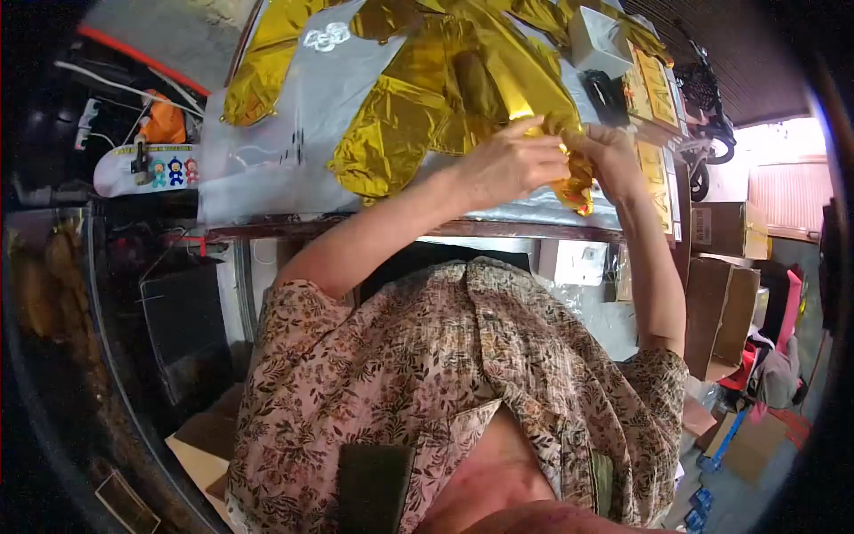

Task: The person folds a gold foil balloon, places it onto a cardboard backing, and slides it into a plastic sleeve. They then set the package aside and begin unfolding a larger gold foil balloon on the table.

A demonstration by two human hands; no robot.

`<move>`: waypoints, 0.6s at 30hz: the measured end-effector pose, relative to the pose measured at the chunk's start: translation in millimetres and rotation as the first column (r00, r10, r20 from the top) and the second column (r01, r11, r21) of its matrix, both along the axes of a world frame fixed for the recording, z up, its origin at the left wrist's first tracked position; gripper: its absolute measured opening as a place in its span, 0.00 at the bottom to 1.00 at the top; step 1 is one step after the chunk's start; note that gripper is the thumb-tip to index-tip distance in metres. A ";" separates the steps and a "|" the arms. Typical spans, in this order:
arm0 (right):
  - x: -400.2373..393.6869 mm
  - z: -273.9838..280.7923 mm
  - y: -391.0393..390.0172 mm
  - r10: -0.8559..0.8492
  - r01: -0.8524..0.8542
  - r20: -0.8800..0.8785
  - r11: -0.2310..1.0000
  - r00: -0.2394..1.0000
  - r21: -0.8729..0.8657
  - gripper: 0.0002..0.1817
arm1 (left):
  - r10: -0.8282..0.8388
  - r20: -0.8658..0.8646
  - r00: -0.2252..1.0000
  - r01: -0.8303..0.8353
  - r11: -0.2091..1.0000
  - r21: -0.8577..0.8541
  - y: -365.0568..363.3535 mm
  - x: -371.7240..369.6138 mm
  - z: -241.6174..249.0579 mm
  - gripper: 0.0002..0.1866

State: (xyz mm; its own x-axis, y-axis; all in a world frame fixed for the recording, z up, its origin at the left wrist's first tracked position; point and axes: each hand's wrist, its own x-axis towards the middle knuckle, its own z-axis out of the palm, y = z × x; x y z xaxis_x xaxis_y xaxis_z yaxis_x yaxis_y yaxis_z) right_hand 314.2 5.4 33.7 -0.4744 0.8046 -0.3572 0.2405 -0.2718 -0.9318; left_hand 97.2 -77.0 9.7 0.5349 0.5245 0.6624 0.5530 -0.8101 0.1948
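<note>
Both hands are at the near right part of the table, on a shiny gold foil piece that looks like a deflated foil balloon [576,189]. My left hand [523,165] has its fingers curled and closed on the foil from the left. From the right, my right hand [608,160] pinches the same foil close to the left fingertips. A crumpled end hangs below the hands, above the table edge. More gold foil pieces [391,129] lie flat and overlapping to the left and beyond my hands. Exactly what lies between the fingertips is hidden.
A plastic-covered table [258,191] carries the foil. At its right stand a white box [600,44], a black item [605,96] and yellow printed boxes [654,84]. A clear plastic bundle [326,37] lies far left. Cardboard boxes [721,303] stand right; a skateboard-like board [151,171] is left.
</note>
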 end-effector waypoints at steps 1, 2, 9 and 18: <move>-12.2 10.0 -14.3 -0.061 0.060 0.026 0.998 0.998 0.035 0.09 | 0.011 0.007 1.000 -0.012 1.000 0.017 -2.3 5.9 -10.4 0.14; -4.2 -2.8 -8.4 -0.043 0.043 0.018 0.999 0.999 -0.010 0.09 | -0.001 0.013 1.000 0.001 1.000 -0.001 -7.1 8.0 -17.0 0.11; 14.2 -29.9 -15.7 -0.159 0.156 -0.125 0.987 0.979 -0.037 0.06 | 0.088 0.112 0.990 -0.058 0.968 -0.245 -64.7 -37.9 -2.6 0.15; 40.2 -23.6 -13.1 -0.062 0.060 -0.040 0.997 0.997 -0.047 0.06 | 0.434 0.075 0.898 -0.402 0.877 -0.262 -51.8 -115.5 -5.2 0.08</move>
State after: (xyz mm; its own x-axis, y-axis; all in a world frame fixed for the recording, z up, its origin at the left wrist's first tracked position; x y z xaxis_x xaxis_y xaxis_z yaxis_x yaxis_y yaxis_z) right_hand 354.4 -7.8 10.1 -0.4397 0.8158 -0.3757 0.1838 -0.3277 -0.9267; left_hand -18.3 -128.8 4.5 0.1502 0.8281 0.5402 0.7873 -0.4306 0.4412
